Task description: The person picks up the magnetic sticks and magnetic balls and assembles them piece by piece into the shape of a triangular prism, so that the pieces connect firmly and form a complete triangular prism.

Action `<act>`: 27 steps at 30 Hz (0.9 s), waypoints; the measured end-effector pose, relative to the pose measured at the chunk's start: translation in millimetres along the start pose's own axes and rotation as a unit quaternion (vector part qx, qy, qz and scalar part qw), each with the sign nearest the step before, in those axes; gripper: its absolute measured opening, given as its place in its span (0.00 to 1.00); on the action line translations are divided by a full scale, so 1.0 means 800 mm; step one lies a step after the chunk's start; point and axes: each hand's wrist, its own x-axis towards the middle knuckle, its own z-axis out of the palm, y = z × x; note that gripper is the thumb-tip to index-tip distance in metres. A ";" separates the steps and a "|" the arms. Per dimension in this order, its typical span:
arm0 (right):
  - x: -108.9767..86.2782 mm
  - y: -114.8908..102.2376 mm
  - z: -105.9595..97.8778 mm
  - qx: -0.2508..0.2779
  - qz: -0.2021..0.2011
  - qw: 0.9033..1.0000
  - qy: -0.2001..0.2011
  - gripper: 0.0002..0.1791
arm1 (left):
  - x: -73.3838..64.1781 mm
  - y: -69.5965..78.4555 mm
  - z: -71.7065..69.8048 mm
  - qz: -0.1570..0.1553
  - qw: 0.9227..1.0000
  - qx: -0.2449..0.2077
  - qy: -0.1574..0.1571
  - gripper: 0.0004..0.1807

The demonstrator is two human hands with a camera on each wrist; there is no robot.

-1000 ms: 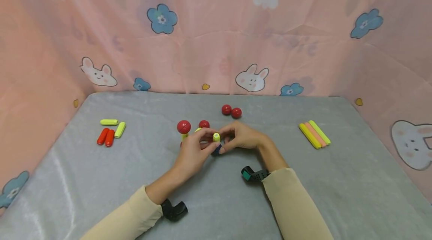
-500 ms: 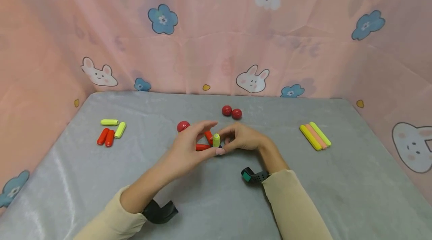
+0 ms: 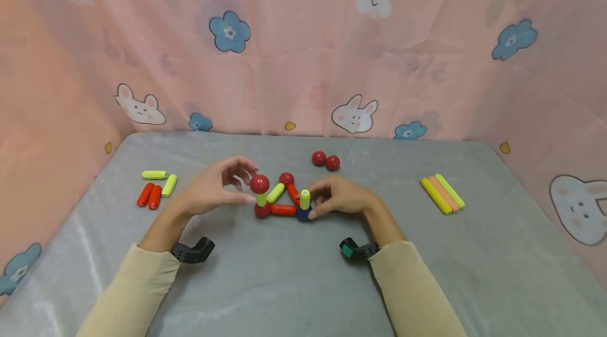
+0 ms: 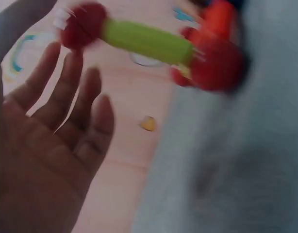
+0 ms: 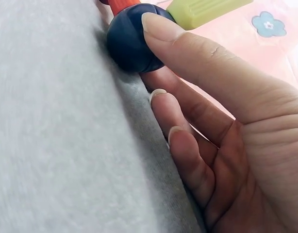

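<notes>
The right grip (image 3: 339, 195) pinches the dark blue ball (image 3: 303, 214) at the near right corner of a triangular frame (image 3: 275, 193) on the grey tabletop (image 3: 284, 284); a lime rod (image 3: 305, 199) stands upright on it. The left grip (image 3: 208, 187) is spread just beside the post capped by a red ball (image 3: 259, 184); contact cannot be told. A sideways brush could topple that post, and twisting the blue ball might loosen the front red rod (image 3: 283, 210). The post stands between the left grip and the blue ball. Farther out lie 4 short rods (image 3: 154, 197) leftward, 3 long rods (image 3: 443, 194) rightward, then 2 loose red balls (image 3: 319, 158) behind.
</notes>
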 end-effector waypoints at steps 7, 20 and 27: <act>-0.002 0.003 0.000 0.017 0.002 1.000 0.007 0.20 | 0.008 -0.042 0.028 -0.060 0.995 0.034 -0.071 0.21; -0.013 0.000 -0.014 0.027 0.002 0.998 0.060 0.20 | 0.010 -0.072 0.046 0.001 0.999 0.004 -0.035 0.10; -0.016 0.007 -0.028 0.017 -0.010 0.920 0.391 0.17 | 0.008 -0.072 0.045 -0.006 0.999 -0.001 -0.032 0.10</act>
